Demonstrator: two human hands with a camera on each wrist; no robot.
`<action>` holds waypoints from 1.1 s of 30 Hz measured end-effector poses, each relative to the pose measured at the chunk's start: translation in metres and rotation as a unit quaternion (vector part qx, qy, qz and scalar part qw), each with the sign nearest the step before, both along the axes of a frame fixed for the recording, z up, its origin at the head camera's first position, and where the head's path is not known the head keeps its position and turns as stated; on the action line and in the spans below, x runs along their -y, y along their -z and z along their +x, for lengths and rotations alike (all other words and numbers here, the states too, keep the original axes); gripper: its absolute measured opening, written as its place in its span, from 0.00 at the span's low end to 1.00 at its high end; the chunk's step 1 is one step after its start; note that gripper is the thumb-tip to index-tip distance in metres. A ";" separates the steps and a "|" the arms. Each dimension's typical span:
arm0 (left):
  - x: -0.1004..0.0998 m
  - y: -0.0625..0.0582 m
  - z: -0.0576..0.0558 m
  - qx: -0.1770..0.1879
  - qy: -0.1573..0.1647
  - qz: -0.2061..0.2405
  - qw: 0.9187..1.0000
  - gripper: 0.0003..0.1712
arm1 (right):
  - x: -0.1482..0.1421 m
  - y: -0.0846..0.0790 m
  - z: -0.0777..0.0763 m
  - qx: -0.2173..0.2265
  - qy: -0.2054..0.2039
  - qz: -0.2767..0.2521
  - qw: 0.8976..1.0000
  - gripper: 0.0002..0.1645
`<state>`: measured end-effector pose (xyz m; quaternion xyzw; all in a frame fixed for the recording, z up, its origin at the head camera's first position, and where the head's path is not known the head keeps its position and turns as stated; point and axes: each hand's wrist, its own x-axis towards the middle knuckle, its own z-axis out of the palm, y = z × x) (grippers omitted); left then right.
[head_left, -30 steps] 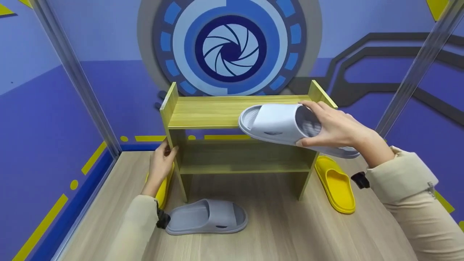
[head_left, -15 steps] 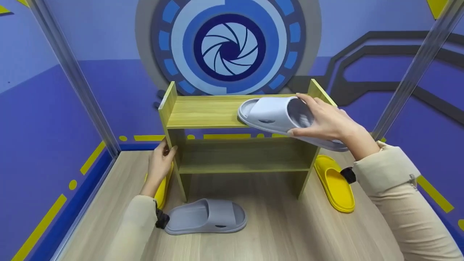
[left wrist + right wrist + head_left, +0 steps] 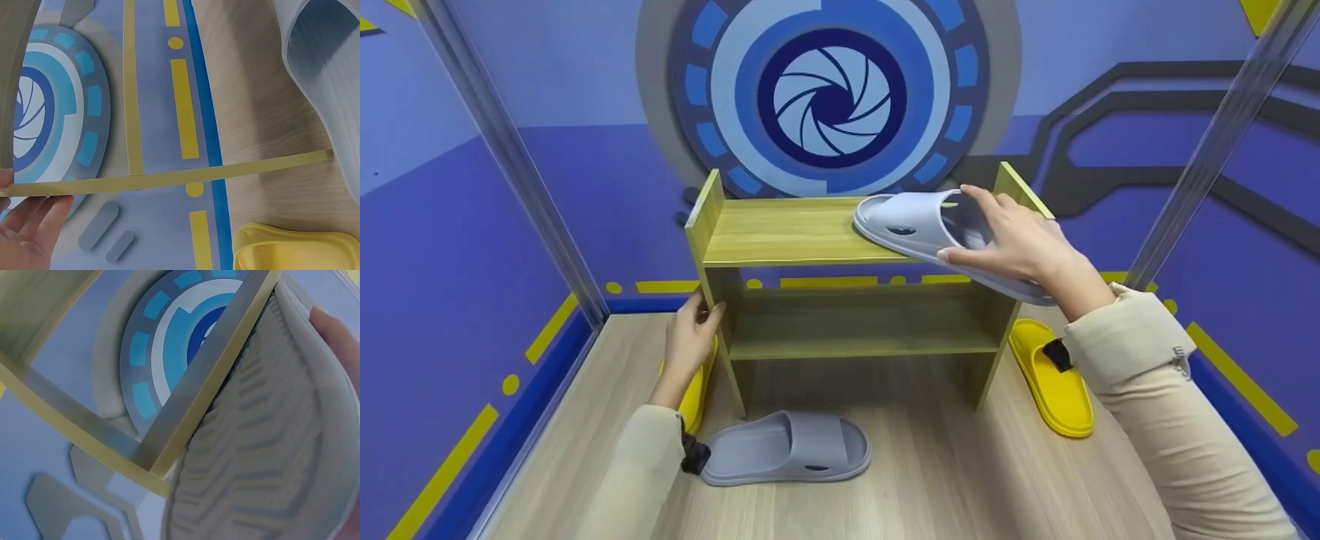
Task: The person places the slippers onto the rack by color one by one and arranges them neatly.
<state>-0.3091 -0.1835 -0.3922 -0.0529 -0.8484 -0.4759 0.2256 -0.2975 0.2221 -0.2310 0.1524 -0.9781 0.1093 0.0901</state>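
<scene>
My right hand grips a grey slipper by its sides, thumb on the near side, at the right part of the top board of a wooden shoe rack. The slipper's toe is over the board, and its heel juts out past the front edge. In the right wrist view the grooved sole shows beside the board's edge. My left hand holds the rack's left side panel, the thumb on its front edge; the left wrist view shows the fingers behind that panel. A second grey slipper lies on the floor in front of the rack.
A yellow slipper lies right of the rack, partly behind my wrist strap. Another yellow slipper lies left of the rack, mostly hidden by my left hand in the head view. A patterned blue wall stands behind the rack.
My right hand has carried the grey slipper left and away from me, bringing its toe over the top board. The left hand has stayed on the side panel.
</scene>
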 end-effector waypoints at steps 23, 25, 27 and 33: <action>0.001 0.002 -0.002 -0.004 -0.002 -0.003 1.000 0.16 | 0.029 -0.003 -0.005 0.003 0.052 0.034 0.998 0.59; 0.001 0.002 -0.002 -0.007 -0.001 -0.002 1.000 0.17 | 0.037 -0.003 -0.007 -0.006 0.070 0.035 0.997 0.60; 0.001 0.003 -0.002 -0.012 0.002 -0.001 1.000 0.17 | 0.044 -0.003 -0.010 -0.015 0.088 0.036 0.995 0.61; 0.001 0.002 -0.002 -0.013 0.005 0.005 1.000 0.16 | 0.062 -0.001 -0.021 -0.025 0.132 0.035 0.990 0.61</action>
